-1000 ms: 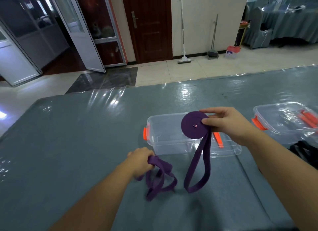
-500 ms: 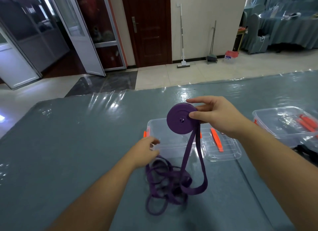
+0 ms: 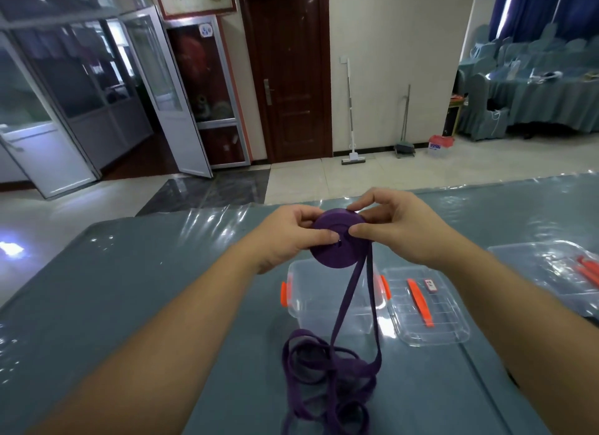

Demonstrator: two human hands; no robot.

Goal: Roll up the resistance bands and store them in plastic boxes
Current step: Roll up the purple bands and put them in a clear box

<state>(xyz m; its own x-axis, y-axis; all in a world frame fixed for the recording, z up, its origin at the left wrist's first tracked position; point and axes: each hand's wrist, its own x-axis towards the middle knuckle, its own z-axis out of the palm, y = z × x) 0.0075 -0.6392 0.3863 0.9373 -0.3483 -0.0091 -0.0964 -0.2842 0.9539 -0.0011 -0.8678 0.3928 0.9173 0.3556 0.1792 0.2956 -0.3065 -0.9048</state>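
Between both hands, held up above the table: the rolled part of the flat purple rubber resistance band (image 3: 337,245), a tight disc.

Left hand (image 3: 291,237) pinches the disc's near-left rim, thumb on its face; right hand (image 3: 398,225) pinches the opposite rim, fingers curled over the top. From the disc two strands drop below the hands to a loose tangle on the grey plastic-covered table (image 3: 162,305). Step in hand, as I judge it: winding, part done. Next move calls for turning the disc to take up slack while keeping the wraps tight. Just beyond the tangle, under the hands: clear plastic box with orange latches (image 3: 324,301), nothing seen inside. Beside it, right: its clear lid (image 3: 428,308), lying flat. Further right, another clear box (image 3: 551,269); contents unclear.
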